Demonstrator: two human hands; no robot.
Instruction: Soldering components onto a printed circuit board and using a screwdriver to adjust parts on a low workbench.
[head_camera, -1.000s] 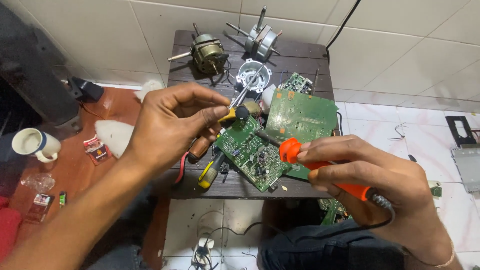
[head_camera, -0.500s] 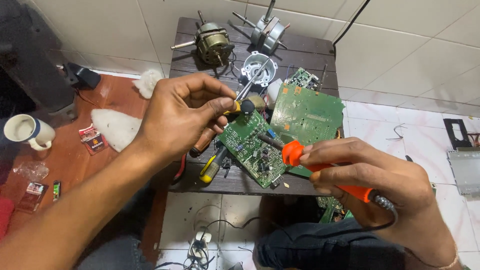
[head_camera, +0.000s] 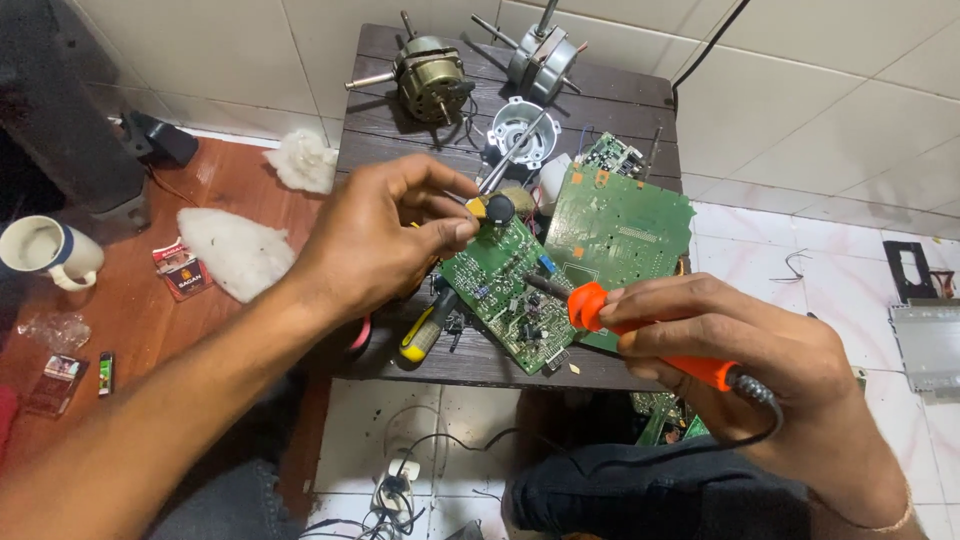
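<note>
My left hand (head_camera: 385, 240) pinches a small black round part (head_camera: 497, 209) at the top corner of a green circuit board (head_camera: 505, 290) lying on a small dark wooden table (head_camera: 400, 125). A thin metal rod (head_camera: 505, 165) rises from beside my left fingers; I cannot tell whether they hold it. My right hand (head_camera: 735, 350) grips an orange soldering iron (head_camera: 640, 335), its dark tip resting over the middle of that board. A larger green circuit board (head_camera: 620, 225) lies just behind, partly under the iron.
Two fan motors (head_camera: 430, 75) (head_camera: 540, 55) and a round metal housing (head_camera: 520, 125) sit at the table's far end. A yellow-handled screwdriver (head_camera: 420, 335) lies near the front edge. On the floor at left are a mug (head_camera: 45, 250), white wadding (head_camera: 235, 250) and small packets (head_camera: 180, 270). Cables and a power strip (head_camera: 395, 490) lie below.
The view has shifted slightly. Both hands stay on the small board; the soldering iron tip has edged a little along the board.
</note>
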